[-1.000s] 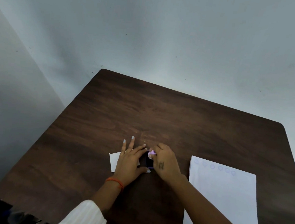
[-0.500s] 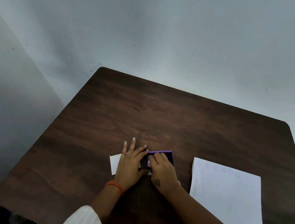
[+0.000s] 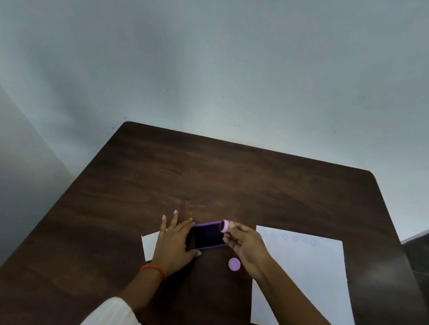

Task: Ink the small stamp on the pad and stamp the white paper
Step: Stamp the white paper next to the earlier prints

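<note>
Your table (image 3: 232,179) is dark wood and fills the lower frame, with a pale wall (image 3: 217,59) behind it. The white paper (image 3: 301,279) lies flat at your right, and your right forearm crosses its near left corner. A faint row of round prints (image 3: 289,237) runs along its far edge. A smaller white card (image 3: 149,244) sits at the left, half under your left hand.

The ink pad (image 3: 208,235) lies open between your hands, its purple rim around a dark inner face. Your left hand (image 3: 175,242) rests flat on the table, fingers spread, with its thumb and fingertips against the pad's left end; it presses rather than grips. There is an orange band (image 3: 153,269) at that wrist.

Your right hand (image 3: 246,245) pinches the stamp (image 3: 224,226) in its fingertips, tilted on its side above the pad's far right corner, the dark stamping face turned left. The stamp is off the pad and just left of the paper. A round lilac cap (image 3: 234,264) lies on the table just near of the pad, beside your right wrist.
</note>
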`<state>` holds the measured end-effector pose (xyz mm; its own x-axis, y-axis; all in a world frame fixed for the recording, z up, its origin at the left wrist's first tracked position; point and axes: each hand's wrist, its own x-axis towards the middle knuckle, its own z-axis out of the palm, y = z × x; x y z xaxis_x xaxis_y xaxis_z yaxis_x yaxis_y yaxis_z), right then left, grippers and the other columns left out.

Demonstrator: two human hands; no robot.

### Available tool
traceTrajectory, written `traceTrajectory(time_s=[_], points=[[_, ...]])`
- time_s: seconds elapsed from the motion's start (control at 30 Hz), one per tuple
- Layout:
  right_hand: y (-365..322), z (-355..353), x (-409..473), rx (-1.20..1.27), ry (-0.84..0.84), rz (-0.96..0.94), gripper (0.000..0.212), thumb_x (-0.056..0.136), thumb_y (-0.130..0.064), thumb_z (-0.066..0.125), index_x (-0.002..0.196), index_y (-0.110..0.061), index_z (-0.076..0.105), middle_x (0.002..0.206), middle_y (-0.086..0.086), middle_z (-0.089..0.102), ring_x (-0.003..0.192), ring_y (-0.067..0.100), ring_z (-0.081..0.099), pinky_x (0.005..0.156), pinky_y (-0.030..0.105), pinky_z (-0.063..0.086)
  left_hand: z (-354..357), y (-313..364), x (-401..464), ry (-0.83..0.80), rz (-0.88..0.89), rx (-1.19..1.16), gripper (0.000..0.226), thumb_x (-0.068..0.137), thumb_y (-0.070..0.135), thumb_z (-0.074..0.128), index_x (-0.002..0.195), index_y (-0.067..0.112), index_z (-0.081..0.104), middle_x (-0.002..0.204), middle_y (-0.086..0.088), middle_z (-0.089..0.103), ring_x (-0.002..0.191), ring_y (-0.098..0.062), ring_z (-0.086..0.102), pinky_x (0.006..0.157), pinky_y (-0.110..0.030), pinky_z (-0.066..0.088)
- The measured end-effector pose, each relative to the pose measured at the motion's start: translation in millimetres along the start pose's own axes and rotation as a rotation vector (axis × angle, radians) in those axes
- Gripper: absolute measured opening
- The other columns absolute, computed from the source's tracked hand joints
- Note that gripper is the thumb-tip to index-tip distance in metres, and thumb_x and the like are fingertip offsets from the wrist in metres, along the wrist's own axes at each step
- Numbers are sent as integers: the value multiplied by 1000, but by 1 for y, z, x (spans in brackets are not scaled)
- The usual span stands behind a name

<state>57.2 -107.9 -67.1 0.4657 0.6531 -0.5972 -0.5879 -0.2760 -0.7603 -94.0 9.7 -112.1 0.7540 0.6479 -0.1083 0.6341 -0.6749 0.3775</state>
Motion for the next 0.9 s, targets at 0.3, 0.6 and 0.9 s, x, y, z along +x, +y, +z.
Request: traceTrajectory(time_s=[0.3, 0.6, 0.9], points=[[2, -81, -54, 633, 28, 104, 16, 73, -7, 66, 87, 0, 73, 86, 16, 76, 74, 22, 73, 58, 27, 60, -6, 21, -4, 113, -115, -137, 81, 74, 45, 69, 140, 26, 25, 147, -5, 38, 142, -26, 19, 114, -58, -4], [8, -159, -73, 818, 144, -4, 15, 78, -7, 62, 84, 4, 71, 82, 16, 75, 67, 18, 71, 55, 25, 59, 29, 127, 8, 106, 275, -127, 65, 79, 46, 62, 135, 27, 35, 144, 2, 42, 141, -18, 21, 115, -42, -10], [-17, -210, -57, 746, 287, -93, 22, 84, -7, 58, 70, -3, 75, 74, 11, 76, 63, 14, 71, 55, 22, 59, 62, 183, 36, -36, 413, 31, 77, 79, 59, 53, 140, 20, 27, 152, -1, 28, 144, -22, 13, 115, -39, -9]])
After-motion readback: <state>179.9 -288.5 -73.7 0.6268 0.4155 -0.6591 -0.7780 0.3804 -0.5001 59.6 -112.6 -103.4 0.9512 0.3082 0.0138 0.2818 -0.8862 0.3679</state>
